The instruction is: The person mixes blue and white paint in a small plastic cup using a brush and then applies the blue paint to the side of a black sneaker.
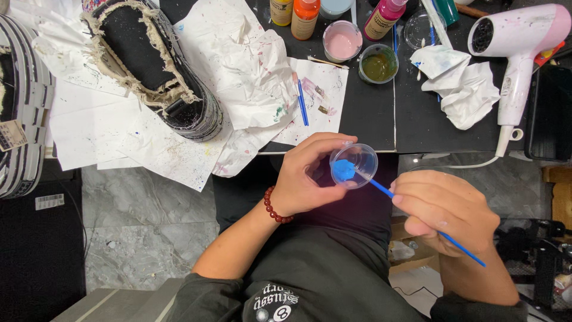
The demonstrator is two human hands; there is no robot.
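Observation:
My left hand (307, 176) grips a small clear plastic cup (354, 165) tilted toward me, with bright blue paint pooled inside. A thin blue paintbrush (417, 217) is held in my right hand (447, 211), its tip dipped into the blue paint in the cup. Both hands hover over my lap, just below the near edge of the black table (369, 113). A red bead bracelet (275, 206) circles my left wrist.
On the table lie a black frayed shoe (152, 68) on paint-spattered white paper (238, 77), another blue brush (301, 101), a pink paint cup (342, 42), an olive paint cup (378, 64), paint bottles (305, 18), crumpled tissues (465, 83) and a pink-white hair dryer (515, 53).

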